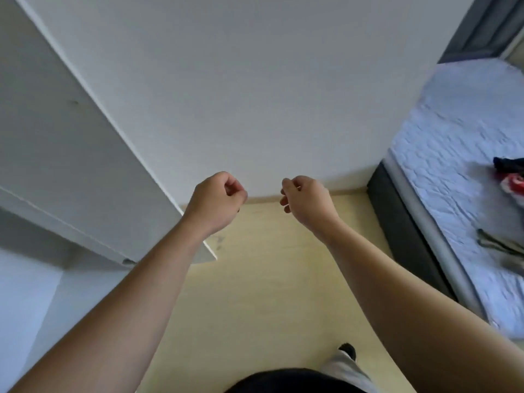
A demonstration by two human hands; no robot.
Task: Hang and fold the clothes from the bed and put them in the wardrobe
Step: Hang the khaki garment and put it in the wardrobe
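Fingers: those of the left hand are curled tight into the palm and grip nothing that shows. Those of the right hand are curled in too, thumb near the forefinger, with nothing seen between them.
Hands: both are held out in front at about the same height, near each other but apart, above the floor and in front of the wall.
Clothes: a dark garment and a red-and-white garment lie bunched together on the bed, both cut off by the right edge. An olive garment lies nearer on the same bed, also cut off and blurred, and I cannot tell what kind it is.
Bed: the bed has a pale quilted cover on a dark frame. It stands at the right, well apart from both hands.
Wardrobe: the white wardrobe is at the left with its door swung out. The left forearm hides part of the door's lower edge. Only white panels of the inside show, and what it holds is out of view.
Floor: pale wood.
Wall: plain white, straight ahead.
Person: a dark-socked foot and a light trouser leg show at the bottom.
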